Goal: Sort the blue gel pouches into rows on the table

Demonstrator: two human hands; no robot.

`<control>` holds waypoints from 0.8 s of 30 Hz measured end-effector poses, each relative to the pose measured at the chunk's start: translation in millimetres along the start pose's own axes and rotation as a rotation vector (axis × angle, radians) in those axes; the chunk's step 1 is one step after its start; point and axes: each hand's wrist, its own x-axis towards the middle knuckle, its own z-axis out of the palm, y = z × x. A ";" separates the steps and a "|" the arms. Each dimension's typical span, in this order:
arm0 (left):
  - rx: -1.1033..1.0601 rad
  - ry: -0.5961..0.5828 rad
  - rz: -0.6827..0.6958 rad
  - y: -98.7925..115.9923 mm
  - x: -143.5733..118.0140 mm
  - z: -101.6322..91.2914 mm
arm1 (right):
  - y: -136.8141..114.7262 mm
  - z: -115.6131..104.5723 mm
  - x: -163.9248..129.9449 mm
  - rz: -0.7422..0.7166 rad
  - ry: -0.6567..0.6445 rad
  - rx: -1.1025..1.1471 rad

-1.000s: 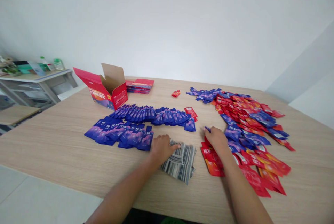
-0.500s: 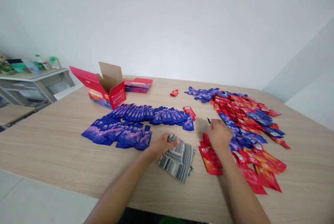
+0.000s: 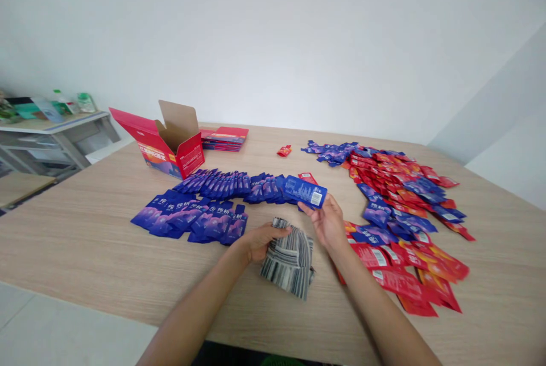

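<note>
My left hand [image 3: 261,242] grips a folded cloth [image 3: 290,258] with black, grey and white stripes, thumb on top, low over the table. Up and to the right of it, my right hand [image 3: 326,221] pinches a blue pouch [image 3: 305,190], its printed side with a barcode facing me. Behind that pouch runs a row of overlapping blue pouches [image 3: 226,184], and a red pouch [image 3: 307,177] partly shows there. More blue pouches [image 3: 190,217] are fanned out left of my left hand. Red pouches [image 3: 371,255] lie beside my right forearm, which hides some of them.
A red carton [image 3: 170,149] stands with its flaps raised at the back left, beside a stack of flat red cartons [image 3: 226,137]. One red pouch [image 3: 284,151] lies alone farther back. A mixed heap of red and blue pouches [image 3: 396,178] covers the right side of the table [image 3: 106,252].
My right hand has moved left from the pouches on the right and turned over, bringing a blue pouch up into view. My left hand keeps its grip on the cloth, which has shifted slightly.
</note>
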 end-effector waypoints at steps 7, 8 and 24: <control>-0.190 0.035 0.153 9.9 -10.9 8.4 | -6.2 11.1 -23.3 -0.216 -0.086 -0.164; -0.230 0.027 0.180 11.5 -12.3 9.2 | -7.0 10.5 -27.9 -0.299 -0.136 -0.287; -0.357 0.133 0.442 6.1 -14.8 30.7 | -4.5 4.5 -32.5 -0.616 -0.491 -0.992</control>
